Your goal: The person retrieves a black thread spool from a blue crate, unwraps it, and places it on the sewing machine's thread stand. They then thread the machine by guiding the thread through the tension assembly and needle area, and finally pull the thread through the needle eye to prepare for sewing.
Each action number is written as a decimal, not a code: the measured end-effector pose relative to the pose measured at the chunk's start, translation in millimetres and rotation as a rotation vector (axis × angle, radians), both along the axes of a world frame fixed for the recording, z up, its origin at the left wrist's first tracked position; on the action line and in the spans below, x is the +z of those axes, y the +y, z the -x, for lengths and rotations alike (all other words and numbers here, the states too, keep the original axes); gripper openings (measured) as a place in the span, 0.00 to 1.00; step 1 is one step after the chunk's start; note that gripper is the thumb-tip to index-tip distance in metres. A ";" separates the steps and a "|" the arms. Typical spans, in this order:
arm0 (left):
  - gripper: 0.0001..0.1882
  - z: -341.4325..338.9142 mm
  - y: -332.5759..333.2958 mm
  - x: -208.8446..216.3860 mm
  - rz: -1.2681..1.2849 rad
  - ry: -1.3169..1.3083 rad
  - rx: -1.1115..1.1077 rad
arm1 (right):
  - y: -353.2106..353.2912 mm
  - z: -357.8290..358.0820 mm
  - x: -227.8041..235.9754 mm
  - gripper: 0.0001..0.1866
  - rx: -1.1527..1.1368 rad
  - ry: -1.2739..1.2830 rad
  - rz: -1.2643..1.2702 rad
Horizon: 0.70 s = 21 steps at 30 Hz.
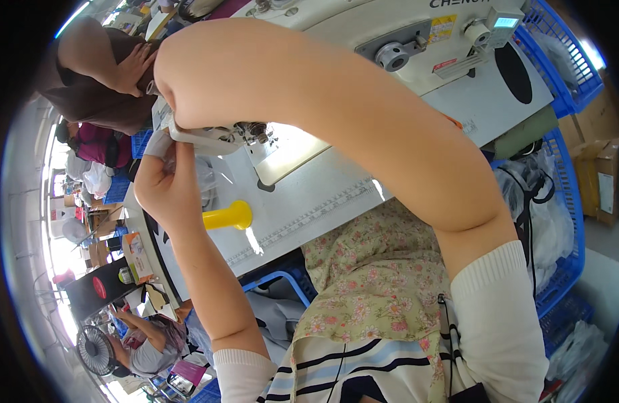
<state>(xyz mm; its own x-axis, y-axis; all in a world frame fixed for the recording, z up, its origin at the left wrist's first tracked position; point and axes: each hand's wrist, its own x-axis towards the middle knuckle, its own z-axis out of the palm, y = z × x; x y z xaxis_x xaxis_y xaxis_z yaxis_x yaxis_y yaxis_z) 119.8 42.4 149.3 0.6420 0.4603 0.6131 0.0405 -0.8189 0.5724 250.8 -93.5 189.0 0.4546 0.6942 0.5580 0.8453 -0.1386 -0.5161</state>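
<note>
My right forearm crosses in front of a white sewing machine (309, 43). My right hand (171, 84) is at the machine's left end, its fingers hidden from view. Just below it, my left hand (163, 185) is raised with bent fingers around something whitish (159, 144) that I cannot make out. Beside the left hand, thin clear plastic (205, 178) lies on the white worktable (289, 201). A yellow spool-like piece (232, 215) lies on the table to the right of my left wrist. The needle area (255, 131) shows under my right forearm.
A measuring scale runs along the table's near edge. Blue plastic baskets (571, 221) with clear bags stand at the right, near cardboard boxes (598, 178). At the upper left, another person in brown (98, 101) is close to the machine. A black fan (96, 349) stands lower left.
</note>
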 end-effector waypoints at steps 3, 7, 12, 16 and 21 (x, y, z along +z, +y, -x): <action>0.10 -0.5 2.0 -1.2 0.001 -0.015 0.024 | -14.3 3.7 17.8 0.08 0.113 0.198 0.075; 0.08 -1.2 -5.5 3.8 0.132 -0.078 0.046 | -28.2 17.3 30.7 0.08 0.132 0.329 0.065; 0.06 -4.8 -6.4 13.4 0.362 -0.245 -0.045 | -22.0 10.8 7.1 0.09 0.171 0.270 -0.066; 0.06 -2.0 -6.2 23.8 0.574 -0.328 -0.118 | -25.5 10.2 -2.7 0.07 0.134 0.211 -0.274; 0.05 3.1 0.2 35.1 1.176 -0.316 -0.551 | -36.7 8.6 -8.7 0.06 0.157 0.200 -0.448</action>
